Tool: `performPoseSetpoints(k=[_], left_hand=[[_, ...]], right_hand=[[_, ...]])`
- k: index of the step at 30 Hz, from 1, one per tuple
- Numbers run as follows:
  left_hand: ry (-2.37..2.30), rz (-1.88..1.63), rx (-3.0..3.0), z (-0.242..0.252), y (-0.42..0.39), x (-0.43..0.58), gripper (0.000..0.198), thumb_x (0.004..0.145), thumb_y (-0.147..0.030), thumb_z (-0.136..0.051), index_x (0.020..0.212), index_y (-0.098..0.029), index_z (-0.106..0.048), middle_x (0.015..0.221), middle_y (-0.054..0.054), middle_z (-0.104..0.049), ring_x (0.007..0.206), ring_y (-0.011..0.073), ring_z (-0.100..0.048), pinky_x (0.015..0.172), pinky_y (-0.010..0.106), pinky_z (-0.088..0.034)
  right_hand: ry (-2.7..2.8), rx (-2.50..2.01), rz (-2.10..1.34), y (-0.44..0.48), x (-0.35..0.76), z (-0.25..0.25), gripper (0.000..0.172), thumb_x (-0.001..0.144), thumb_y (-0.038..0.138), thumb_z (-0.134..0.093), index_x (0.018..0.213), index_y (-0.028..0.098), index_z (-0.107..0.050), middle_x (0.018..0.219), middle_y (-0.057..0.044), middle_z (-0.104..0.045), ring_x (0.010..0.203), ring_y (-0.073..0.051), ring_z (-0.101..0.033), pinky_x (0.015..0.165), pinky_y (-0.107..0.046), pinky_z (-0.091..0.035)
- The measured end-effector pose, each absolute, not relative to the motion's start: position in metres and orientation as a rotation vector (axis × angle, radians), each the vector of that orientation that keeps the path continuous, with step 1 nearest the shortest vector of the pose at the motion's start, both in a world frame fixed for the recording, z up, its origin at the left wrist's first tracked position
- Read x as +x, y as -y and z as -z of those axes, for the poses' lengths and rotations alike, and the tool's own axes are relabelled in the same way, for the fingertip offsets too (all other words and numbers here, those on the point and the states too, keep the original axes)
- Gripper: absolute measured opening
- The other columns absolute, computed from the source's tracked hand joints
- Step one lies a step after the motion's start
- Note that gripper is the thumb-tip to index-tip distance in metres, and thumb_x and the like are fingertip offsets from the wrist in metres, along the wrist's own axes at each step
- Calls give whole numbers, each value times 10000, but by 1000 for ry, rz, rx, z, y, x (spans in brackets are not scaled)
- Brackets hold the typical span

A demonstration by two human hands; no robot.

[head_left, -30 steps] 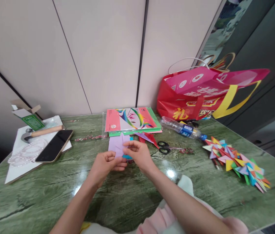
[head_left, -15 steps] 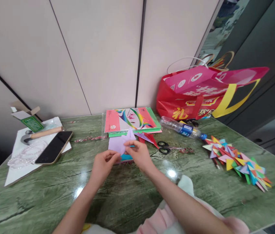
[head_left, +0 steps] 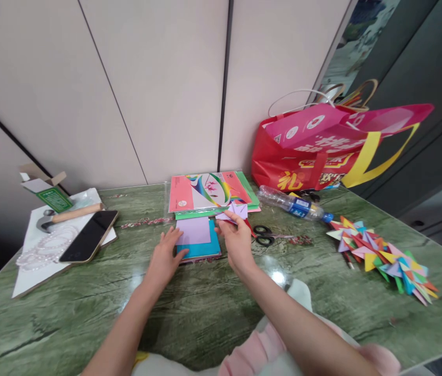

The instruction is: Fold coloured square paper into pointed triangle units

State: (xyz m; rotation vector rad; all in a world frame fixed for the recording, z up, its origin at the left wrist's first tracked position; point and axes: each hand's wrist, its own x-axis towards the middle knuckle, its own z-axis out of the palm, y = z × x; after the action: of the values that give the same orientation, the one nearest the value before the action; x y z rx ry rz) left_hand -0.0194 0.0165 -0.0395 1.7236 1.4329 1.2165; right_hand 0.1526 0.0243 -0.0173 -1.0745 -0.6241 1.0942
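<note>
— Look, the hands have parted since half a second ago. Then both were together on the lilac paper. Now the right hand (head_left: 237, 245) has carried the folded lilac piece (head_left: 237, 211) away toward one o'clock, and the left hand (head_left: 164, 258) has come down to the table (head_left: 205, 313).

— How does the right hand hold it?

— With a narrow pinch, thumb against fingertips, on the near edge of the piece. The piece is in the air, just in front of the pack of coloured paper (head_left: 209, 190) at twelve o'clock. The scissors (head_left: 262, 236) lie near the hand, at about two o'clock.

— And the left hand?

— It is open and flat, fingers spread, and it holds nothing. The fingertips touch the left edge of the flat lilac sheet (head_left: 193, 231), which lies on top of the blue sheets (head_left: 203, 251).

— Which step is this, do you think?

— I judge that one folded piece is finished and is leaving the work place, while the left hand steadies the fresh sheet. The exact form of the fold I cannot tell.

— What does a next move call for?

— If the piece should join the pile of folded triangles (head_left: 381, 258), well apart at three o'clock, it calls for a long reach over the scissors. To take only the top sheet, a fingertip must slide it off the blue ones, because thin paper clings.
</note>
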Motion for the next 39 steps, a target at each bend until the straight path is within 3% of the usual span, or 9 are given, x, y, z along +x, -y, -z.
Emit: performPoseSetpoints(k=[2,6,9,16,22,28,39], left_hand=[[-1400,-1174,1828,42,-18,-20,333,562,-126,-731,878,-224,-698,1077,92,-657,1195,277,-450,1071,418,-185],[-1397,-990,2183,45,-20,-21,216,575,-137,-722,778,-206,-698,945,88,-674,1115,311,-491,945,488,-375],[-1421,-868,2370,46,-21,-23,157,607,-153,-712,761,-185,-701,910,94,-675,1049,301,-516,885,474,-435],[-1385,-747,2466,44,-23,-26,118,689,-133,-642,745,-209,-713,782,47,-718,909,258,-558,774,400,-495],[-1308,-835,2506,45,-22,-25,196,788,-159,-527,670,-192,-679,797,67,-712,816,209,-581,727,352,-509],[-1332,-1091,2611,37,-20,-21,206,841,-153,-437,713,-170,-598,944,104,-658,931,222,-538,801,394,-474],[-1535,-1487,2411,14,-5,-14,127,860,-176,-437,812,-187,-554,806,46,-605,862,183,-541,777,317,-439]], right_hand=[[630,-1058,-1079,-25,153,19,419,629,264,-637,1013,137,-525,774,-38,-629,679,-145,-592,737,-333,-501],[640,-1059,-1044,-27,154,22,419,618,236,-630,1016,146,-533,904,-71,-633,847,-181,-595,802,-352,-469],[684,-1057,-1018,-28,154,24,388,611,209,-620,989,156,-551,964,-78,-624,940,-198,-572,824,-356,-457],[774,-1104,-975,-30,155,30,304,610,192,-599,911,150,-585,948,-72,-623,885,-184,-582,847,-372,-451],[838,-1139,-890,-30,156,28,239,646,219,-572,872,146,-593,958,-82,-624,897,-192,-576,812,-349,-464],[1052,-1130,-888,-26,155,24,171,697,218,-535,839,152,-604,892,-72,-653,844,-195,-598,803,-366,-460],[988,-1072,-768,-20,154,15,246,787,347,-528,930,153,-575,900,-67,-613,806,-170,-565,746,-320,-458]])
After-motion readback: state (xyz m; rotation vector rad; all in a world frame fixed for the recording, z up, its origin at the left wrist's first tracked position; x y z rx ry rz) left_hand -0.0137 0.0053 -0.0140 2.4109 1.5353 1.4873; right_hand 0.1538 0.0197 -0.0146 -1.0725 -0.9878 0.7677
